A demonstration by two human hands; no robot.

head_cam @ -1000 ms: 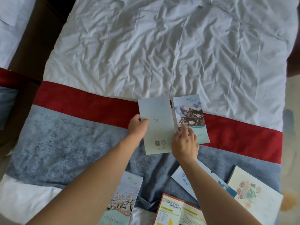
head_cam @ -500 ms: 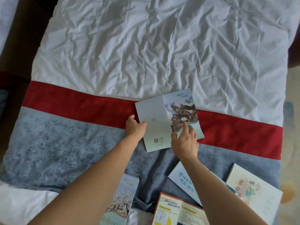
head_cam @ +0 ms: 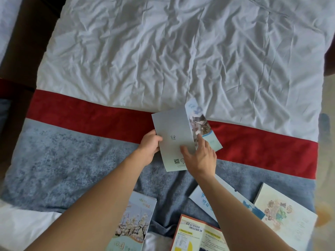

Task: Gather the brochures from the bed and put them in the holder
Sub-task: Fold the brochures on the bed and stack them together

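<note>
A pale blue folded brochure [head_cam: 173, 136] lies across the red band of the bed runner. My left hand [head_cam: 151, 144] grips its left edge. My right hand [head_cam: 200, 156] rests on it with fingers spread, lifting the picture flap [head_cam: 199, 124] so it stands tilted over the fold. Nearer me lie more brochures: a blossom-tree one [head_cam: 134, 225], an orange-edged one [head_cam: 197, 236], a white and blue one [head_cam: 203, 198] partly under my right arm, and a cream one [head_cam: 284, 216]. No holder is in view.
The bed has a wrinkled white duvet [head_cam: 181, 51] and a red and grey-blue runner [head_cam: 72, 160]. A dark gap [head_cam: 30, 33] runs along the bed's left side. The floor [head_cam: 326, 142] shows past the right edge.
The brochure's right flap, flat a second ago, has been raised and is folding leftward over the blank panel. My right hand has slid left onto the brochure. The left hand keeps its hold.
</note>
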